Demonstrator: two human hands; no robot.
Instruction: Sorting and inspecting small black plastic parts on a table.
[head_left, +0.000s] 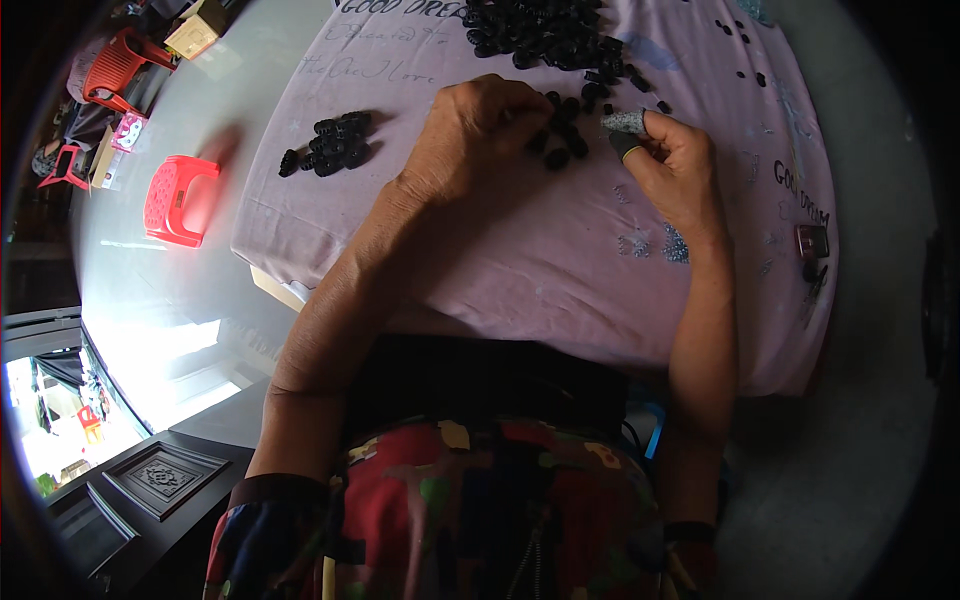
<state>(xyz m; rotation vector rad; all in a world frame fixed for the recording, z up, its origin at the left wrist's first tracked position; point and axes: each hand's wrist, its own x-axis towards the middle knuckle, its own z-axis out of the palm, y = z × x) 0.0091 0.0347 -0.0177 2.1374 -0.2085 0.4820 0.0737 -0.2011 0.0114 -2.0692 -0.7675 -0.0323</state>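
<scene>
My left hand [478, 132] is over the pink cloth with its fingers curled together, beside a small group of black ridged pieces [566, 138]. Its fingertips are partly hidden, and I cannot make out what they hold. On the other side of that group is my right hand [680, 165], thumb and forefinger drawn close together. A grey cover sits on the forefinger and a dark one with a yellow edge on the thumb. Anything between those tips is too small to tell. Farther left lies a separate cluster of similar black pieces [335, 145].
A large heap of black pieces [540, 30] lies at the far side of the cloth-covered table [500, 260]. A small dark red device [812, 242] rests near the right edge. Left of the table, a red plastic stool [178, 202] and a red chair [122, 70] stand on the floor.
</scene>
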